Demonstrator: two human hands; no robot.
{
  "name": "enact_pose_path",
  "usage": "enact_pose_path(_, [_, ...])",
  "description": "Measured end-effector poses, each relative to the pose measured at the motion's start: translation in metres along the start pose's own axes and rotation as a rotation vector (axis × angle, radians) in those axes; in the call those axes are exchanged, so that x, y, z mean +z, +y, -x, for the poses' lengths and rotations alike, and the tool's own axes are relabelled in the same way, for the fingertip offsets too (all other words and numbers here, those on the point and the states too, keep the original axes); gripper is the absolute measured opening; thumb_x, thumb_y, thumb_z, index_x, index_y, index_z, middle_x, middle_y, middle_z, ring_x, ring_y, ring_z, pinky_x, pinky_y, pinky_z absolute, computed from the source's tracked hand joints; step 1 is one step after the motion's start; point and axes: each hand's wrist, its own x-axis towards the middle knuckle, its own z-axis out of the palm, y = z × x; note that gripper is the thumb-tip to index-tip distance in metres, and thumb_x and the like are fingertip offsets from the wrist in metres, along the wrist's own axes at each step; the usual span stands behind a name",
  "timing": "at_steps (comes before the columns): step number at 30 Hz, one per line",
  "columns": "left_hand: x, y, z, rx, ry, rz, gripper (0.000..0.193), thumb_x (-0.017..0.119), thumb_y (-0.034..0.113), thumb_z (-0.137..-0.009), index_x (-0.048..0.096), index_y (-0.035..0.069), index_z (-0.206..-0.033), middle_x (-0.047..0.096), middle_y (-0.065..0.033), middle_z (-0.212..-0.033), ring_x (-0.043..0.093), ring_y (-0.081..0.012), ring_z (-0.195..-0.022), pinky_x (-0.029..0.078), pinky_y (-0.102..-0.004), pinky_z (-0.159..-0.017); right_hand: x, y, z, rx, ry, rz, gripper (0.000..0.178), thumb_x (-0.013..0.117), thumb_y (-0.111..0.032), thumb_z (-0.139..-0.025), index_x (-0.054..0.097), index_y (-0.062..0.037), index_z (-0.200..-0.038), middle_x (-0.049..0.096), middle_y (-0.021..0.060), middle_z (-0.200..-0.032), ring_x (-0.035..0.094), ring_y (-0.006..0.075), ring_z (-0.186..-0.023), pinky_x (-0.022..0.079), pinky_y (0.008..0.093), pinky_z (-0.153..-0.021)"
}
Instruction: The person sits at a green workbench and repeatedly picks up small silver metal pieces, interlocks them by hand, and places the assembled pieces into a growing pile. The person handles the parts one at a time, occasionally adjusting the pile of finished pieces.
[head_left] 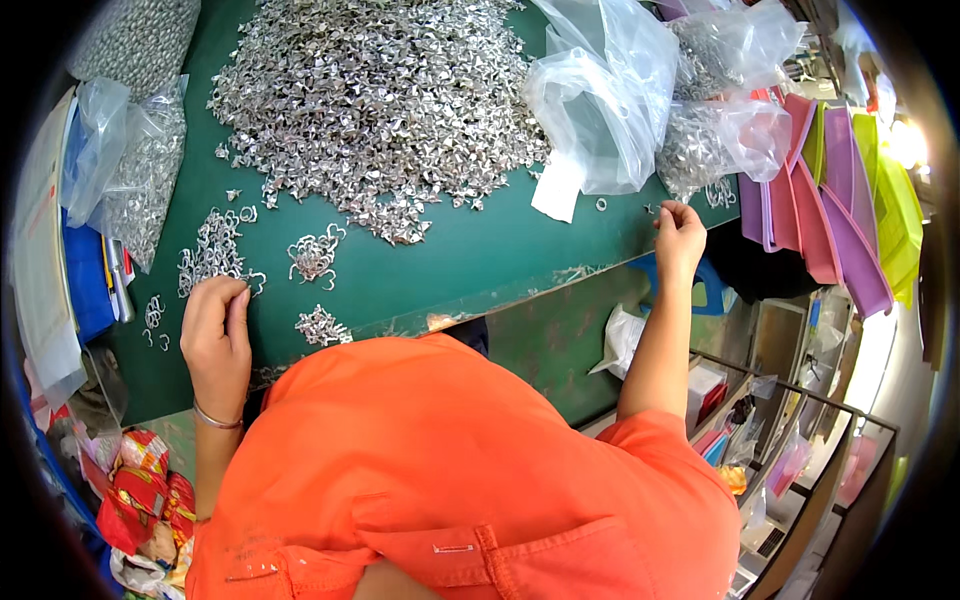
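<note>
My left hand (217, 325) is closed, thumb against the fingers, at the near edge of a small pile of curved silvery metal pieces (213, 245). A curved piece (257, 282) shows right by its fingertips; whether the fingers grip it I cannot tell. My right hand (681, 240) pinches over the right part of the green table (480, 255). A tiny speck of metal shows beside its fingertips, too small to name. Two smaller clusters, one of open metal rings (314, 256) and one of small metal pieces (323, 326), lie right of my left hand.
A large heap of small silvery metal parts (375, 95) covers the table's far middle. A clear plastic bag (610, 90) lies beside it, near filled bags (715, 140). Another filled bag (145, 170) stands at left. Coloured plastic bins (815, 200) are at right, shelving (800, 430) below.
</note>
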Motion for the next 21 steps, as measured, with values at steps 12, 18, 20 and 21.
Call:
enact_pose_path(12, [-0.009, -0.001, 0.008, -0.095, 0.012, 0.116, 0.008, 0.07, -0.003, -0.082, 0.068, 0.0, -0.089, 0.066, -0.0127, -0.089, 0.066, -0.0272, -0.082, 0.053, -0.0325, -0.072, 0.02, -0.072, 0.029, -0.73, 0.27, -0.331, 0.012, 0.064, 0.004, -0.091, 0.065, 0.0048, -0.104, 0.066, 0.0093, -0.1, 0.062, 0.0171, -0.09, 0.051, 0.0298, -0.083])
enact_pose_path(18, [-0.004, 0.0, 0.011, -0.038, 0.024, 0.005, 0.014, 0.071, -0.003, -0.08, 0.066, 0.0, -0.093, 0.061, -0.0118, -0.092, 0.063, -0.0287, -0.083, 0.051, -0.0347, -0.071, 0.095, -0.211, 0.153, -1.174, -0.581, -0.501, 0.023, 0.066, 0.01, -0.077, 0.065, -0.0005, -0.097, 0.065, 0.0128, -0.092, 0.062, 0.0267, -0.086, 0.049, 0.0341, -0.08])
enact_pose_path(20, [-0.004, -0.001, 0.013, -0.045, 0.043, 0.021, 0.014, 0.071, -0.003, -0.08, 0.066, 0.0, -0.094, 0.061, -0.0119, -0.091, 0.063, -0.0294, -0.083, 0.051, -0.0352, -0.071, 0.118, -0.238, 0.178, -1.292, -0.732, -0.513, 0.019, 0.069, 0.005, -0.076, 0.064, -0.0032, -0.093, 0.065, 0.0117, -0.087, 0.061, 0.0284, -0.083, 0.049, 0.0361, -0.076])
enact_pose_path(21, [-0.003, -0.002, 0.014, -0.046, 0.051, 0.029, 0.015, 0.071, -0.003, -0.081, 0.066, 0.0, -0.094, 0.061, -0.0119, -0.091, 0.063, -0.0297, -0.083, 0.052, -0.0354, -0.072, 0.127, -0.247, 0.188, -1.343, -0.769, -0.503, 0.016, 0.07, 0.002, -0.077, 0.064, -0.0043, -0.09, 0.064, 0.0107, -0.085, 0.061, 0.0289, -0.081, 0.048, 0.0375, -0.073])
